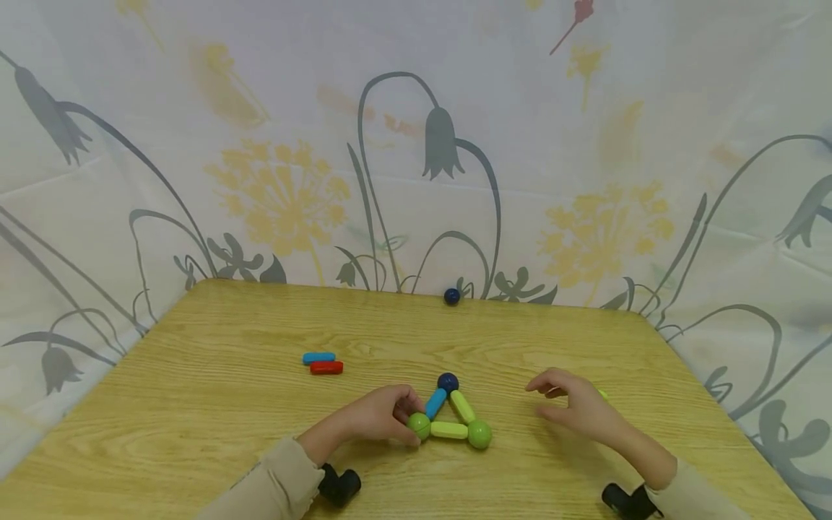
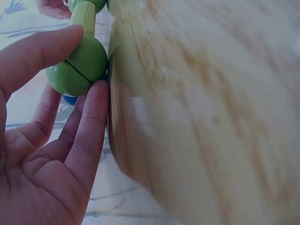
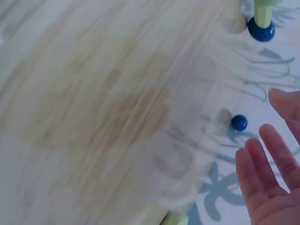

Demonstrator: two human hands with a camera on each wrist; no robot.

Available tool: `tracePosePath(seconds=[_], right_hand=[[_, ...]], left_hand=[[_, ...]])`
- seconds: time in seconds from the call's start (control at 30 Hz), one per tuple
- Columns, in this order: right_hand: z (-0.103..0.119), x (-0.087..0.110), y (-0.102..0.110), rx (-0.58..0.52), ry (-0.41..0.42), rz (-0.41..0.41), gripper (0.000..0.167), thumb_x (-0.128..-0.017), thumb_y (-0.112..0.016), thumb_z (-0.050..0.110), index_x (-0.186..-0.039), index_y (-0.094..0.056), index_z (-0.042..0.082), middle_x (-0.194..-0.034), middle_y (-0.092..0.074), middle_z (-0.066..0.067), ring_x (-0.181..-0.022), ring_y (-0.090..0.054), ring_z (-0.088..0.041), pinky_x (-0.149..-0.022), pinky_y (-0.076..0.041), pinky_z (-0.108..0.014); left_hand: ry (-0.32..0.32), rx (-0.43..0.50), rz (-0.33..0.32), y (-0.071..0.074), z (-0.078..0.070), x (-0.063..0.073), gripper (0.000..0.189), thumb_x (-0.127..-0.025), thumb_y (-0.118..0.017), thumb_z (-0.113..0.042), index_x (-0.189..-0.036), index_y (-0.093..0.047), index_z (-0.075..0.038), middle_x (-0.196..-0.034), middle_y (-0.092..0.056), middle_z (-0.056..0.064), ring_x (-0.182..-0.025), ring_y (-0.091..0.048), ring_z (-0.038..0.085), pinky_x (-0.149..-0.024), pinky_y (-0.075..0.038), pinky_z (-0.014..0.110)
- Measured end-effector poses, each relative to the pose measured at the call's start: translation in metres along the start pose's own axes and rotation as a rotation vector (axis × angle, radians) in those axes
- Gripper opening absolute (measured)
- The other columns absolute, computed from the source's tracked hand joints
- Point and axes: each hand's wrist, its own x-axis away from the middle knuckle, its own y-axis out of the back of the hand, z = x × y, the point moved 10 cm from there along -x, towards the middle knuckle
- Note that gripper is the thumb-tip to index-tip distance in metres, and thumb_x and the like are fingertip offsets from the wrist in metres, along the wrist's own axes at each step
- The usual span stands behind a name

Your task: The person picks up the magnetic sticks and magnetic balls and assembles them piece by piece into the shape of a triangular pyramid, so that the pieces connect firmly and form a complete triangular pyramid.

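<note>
A flat triangle of magnetic rods and balls lies on the table. Its left green ball [image 1: 419,426] is pinched between the thumb and fingers of my left hand [image 1: 383,417]; the left wrist view shows this grip on the ball [image 2: 77,70] closely. A blue rod [image 1: 436,403] and a yellow-green rod [image 1: 463,407] meet at a dark blue ball [image 1: 448,383] at the top. Another yellow-green rod [image 1: 449,430] runs along the bottom to the right green ball [image 1: 479,434]. My right hand [image 1: 578,410] is apart from the triangle, to its right, fingers loosely bent and holding nothing.
A loose blue rod [image 1: 318,357] and a red rod [image 1: 327,367] lie side by side at left. One dark blue ball [image 1: 451,296] sits at the table's back edge, by the patterned cloth. Behind my right hand, a yellow-green piece [image 1: 604,394] is mostly hidden.
</note>
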Motion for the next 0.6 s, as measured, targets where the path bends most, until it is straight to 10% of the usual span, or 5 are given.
tracePosePath(seconds=[0.6], right_hand=[[-0.062, 0.034, 0.042, 0.056, -0.371, -0.123, 0.026, -0.08, -0.071, 0.001, -0.104, -0.062, -0.004, -0.1, -0.061, -0.016, -0.09, -0.057, -0.033, -0.071, -0.051, -0.031]], left_hand=[[0.029, 0.01, -0.008, 0.002, 0.005, -0.001, 0.031, -0.078, -0.075, -0.005, -0.103, -0.056, -0.007, -0.1, -0.056, 0.002, -0.092, -0.056, 0.018, -0.081, -0.047, 0.034]])
